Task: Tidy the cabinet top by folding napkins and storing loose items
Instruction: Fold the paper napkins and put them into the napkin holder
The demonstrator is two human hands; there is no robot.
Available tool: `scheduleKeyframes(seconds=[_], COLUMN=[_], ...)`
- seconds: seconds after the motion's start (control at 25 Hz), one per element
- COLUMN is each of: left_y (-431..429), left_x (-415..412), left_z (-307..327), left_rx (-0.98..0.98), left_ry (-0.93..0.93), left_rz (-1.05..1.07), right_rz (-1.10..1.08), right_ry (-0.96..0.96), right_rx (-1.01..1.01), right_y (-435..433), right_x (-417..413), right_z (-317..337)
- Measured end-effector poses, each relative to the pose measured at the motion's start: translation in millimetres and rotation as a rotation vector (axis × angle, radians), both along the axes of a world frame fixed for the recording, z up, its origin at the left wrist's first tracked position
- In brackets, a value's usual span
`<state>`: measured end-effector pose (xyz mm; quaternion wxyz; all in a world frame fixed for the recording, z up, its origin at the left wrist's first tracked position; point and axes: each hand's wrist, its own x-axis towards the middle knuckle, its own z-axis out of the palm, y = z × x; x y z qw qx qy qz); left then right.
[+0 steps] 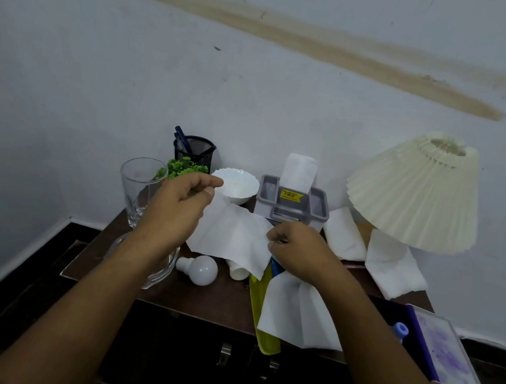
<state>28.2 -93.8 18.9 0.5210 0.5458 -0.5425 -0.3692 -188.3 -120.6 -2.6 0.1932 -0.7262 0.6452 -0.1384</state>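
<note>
A white napkin [234,235] hangs spread above the middle of the dark cabinet top [210,298]. My left hand [175,209] pinches its upper left corner between thumb and forefinger. My right hand [299,249] pinches its right edge. Another napkin [295,313] lies unfolded at the front, over a yellow packet [264,338]. Two more napkins [345,234] [392,269] lie crumpled under the lamp. A grey holder [293,205] behind my hands has a folded napkin [298,171] standing in it. A white bulb [202,269] and a small white tube [238,271] lie loose.
A tall glass [138,186] and a glass bowl [157,273] stand at the left. A black mesh pen cup [195,148], a green plant [182,168] and a white bowl [236,184] sit at the back. A pleated lamp [419,192] leans right. A purple framed picture [445,354] overhangs the right front edge.
</note>
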Motion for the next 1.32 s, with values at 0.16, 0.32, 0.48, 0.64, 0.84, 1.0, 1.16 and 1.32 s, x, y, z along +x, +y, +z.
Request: scheduleKeyframes(seconds=[0.16, 0.32, 0.48, 0.64, 0.84, 1.0, 1.16, 1.32], left_y=[-3, -2, 0, 2, -1, 0, 4, 4], left_x=[0, -5, -10, -14, -11, -13, -24, -37], left_z=[0, -4, -5, -6, -9, -13, -17, -23], left_rx=[-0.018, -0.038, -0.023, -0.013, -0.056, -0.104, -0.159, -0.277], left_ry=[-0.008, -0.239, -0.302, -0.317, -0.435, -0.654, -0.699, -0.62], left_rz=[-0.022, -0.089, -0.091, -0.12, -0.2, -0.396, -0.389, -0.148], right_rz=[-0.024, -0.105, -0.051, 0.011, 0.0, -0.129, -0.172, -0.077], right_ry=[-0.295, -0.485, -0.137, -0.119, -0.293, -0.764, -1.193, -1.515], right_rx=[-0.022, 0.034, 0.013, 0.08, 0.055, 0.075, 0.121, 0.213], right_y=[0, 4, 3, 2, 4, 11, 17, 21], right_x=[1, -2, -2, 3, 7, 6, 4, 1], right_z=[16, 27, 15, 4, 13, 40, 62, 75])
